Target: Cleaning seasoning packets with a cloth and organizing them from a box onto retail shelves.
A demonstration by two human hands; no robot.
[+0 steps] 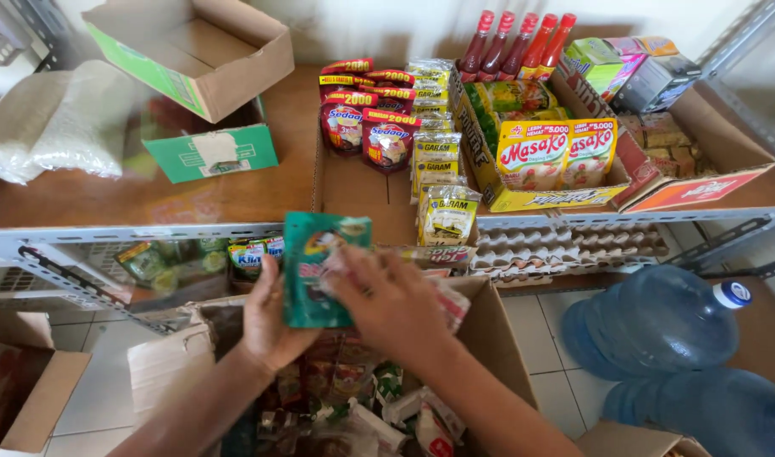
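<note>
Head view looks down on both hands meeting over an open cardboard box (489,330) full of mixed sachets. Left hand (269,326) is closed around the lower part of a teal sachet pack (319,271), thumb at the near edge and palm behind it, so the pack stands upright with its long axis running away from the wrist toward the shelf. Right hand (387,300) lies across the pack's right side, fingers curled over the front of it and over a pale packet edge just beyond; whether it pinches the teal pack or only presses on it I cannot tell. Both hands touch the pack, the left one carrying it from below and the right covering it from the side.

Straight ahead of the hands, just past the pack's top edge, runs the metal shelf rail (150,233), and beyond it the wooden shelf with an open tray of red sauce pouches (366,127) and a row of pale salt packets (438,169). Further right of the right hand stand yellow seasoning packs (557,152) and red-capped bottles (514,42). Blue water jugs (658,326) sit on the floor, well off to the right.
</note>
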